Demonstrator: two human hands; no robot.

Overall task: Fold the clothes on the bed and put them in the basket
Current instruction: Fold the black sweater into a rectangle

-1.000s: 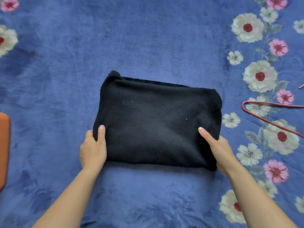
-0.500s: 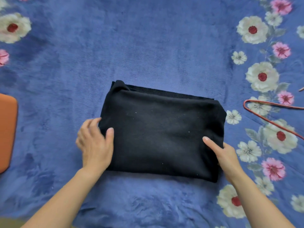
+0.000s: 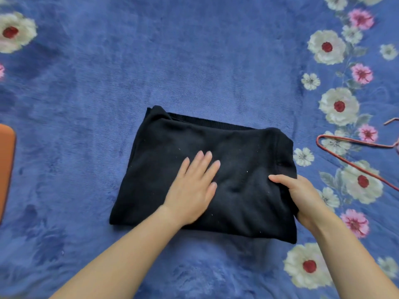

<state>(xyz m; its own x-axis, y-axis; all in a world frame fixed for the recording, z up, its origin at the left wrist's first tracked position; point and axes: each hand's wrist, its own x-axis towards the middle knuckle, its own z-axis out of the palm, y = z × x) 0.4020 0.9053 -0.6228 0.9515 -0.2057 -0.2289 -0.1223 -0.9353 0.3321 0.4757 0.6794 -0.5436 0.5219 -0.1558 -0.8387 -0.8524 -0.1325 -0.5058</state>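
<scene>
A blue plush bedspread (image 3: 194, 61) with flower borders fills the view. At its centre lies the folded black sweater (image 3: 248, 152). The left hand (image 3: 192, 188) rests flat, fingers spread, on top; the right hand (image 3: 302, 195) pinches the sweater's 3 o'clock edge (thumb above). A red wire hanger (image 3: 354, 156) lies at 3 o'clock, an orange object (image 3: 6, 165) at 9.

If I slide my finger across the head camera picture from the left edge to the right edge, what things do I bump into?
orange thing at the edge → left hand lying flat on the folded black sweater → right hand gripping the sweater's right edge → red hanger, all on the blue flowered blanket.
</scene>
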